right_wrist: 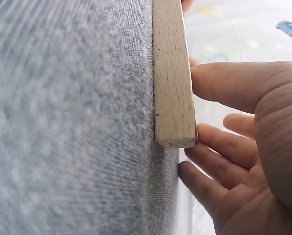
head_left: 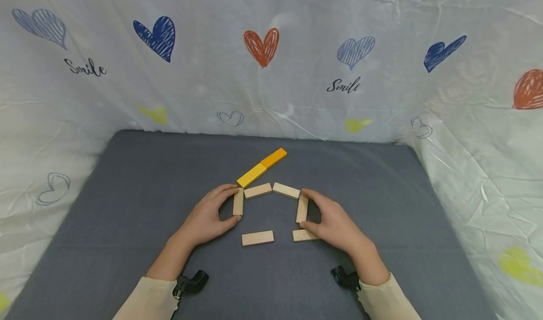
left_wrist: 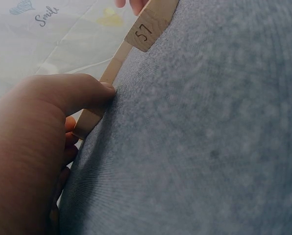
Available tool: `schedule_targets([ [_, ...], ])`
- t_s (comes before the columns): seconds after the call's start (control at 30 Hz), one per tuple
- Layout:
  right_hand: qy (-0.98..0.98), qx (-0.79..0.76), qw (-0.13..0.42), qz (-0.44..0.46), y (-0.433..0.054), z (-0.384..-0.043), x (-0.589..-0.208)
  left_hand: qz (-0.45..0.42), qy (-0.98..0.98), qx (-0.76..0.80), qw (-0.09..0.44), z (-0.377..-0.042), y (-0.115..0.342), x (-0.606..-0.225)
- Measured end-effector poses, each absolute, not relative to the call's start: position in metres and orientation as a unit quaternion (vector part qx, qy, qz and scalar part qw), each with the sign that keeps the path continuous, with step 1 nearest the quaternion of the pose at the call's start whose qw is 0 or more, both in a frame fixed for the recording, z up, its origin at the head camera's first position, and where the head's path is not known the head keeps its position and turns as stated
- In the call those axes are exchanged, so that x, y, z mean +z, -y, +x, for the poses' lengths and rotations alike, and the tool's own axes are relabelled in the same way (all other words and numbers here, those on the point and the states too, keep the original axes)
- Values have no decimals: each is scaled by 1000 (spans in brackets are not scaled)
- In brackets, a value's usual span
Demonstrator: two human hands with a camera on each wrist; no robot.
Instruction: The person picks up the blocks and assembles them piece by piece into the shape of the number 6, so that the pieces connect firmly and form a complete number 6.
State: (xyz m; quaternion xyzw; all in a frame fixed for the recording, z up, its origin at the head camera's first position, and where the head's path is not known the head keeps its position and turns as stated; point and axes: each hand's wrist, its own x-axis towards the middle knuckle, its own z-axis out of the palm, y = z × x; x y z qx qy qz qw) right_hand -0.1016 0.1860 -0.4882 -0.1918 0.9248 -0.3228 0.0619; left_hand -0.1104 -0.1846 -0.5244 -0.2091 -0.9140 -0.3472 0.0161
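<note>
Head view: six plain wooden blocks ring the middle of the grey mat (head_left: 127, 192); one yellow block (head_left: 251, 175) and one orange block (head_left: 274, 158) at 12 o'clock. Left hand (head_left: 208, 218) pinches the left upright block (head_left: 238, 201), right hand (head_left: 333, 221) pinches the right upright block (head_left: 302, 208).

Left wrist: thumb (left_wrist: 72, 93) on the block edge; another block stamped 57 (left_wrist: 151, 24) at 12 o'clock.

Right wrist: curled fingers (right_wrist: 224, 85) press the block side.
</note>
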Motion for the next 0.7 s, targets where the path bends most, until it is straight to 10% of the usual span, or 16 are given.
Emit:
schedule_targets([
  [0.7, -923, -330, 62, -188, -190, -101, -489, -210, 913, -350, 14, -111, 184, -524],
])
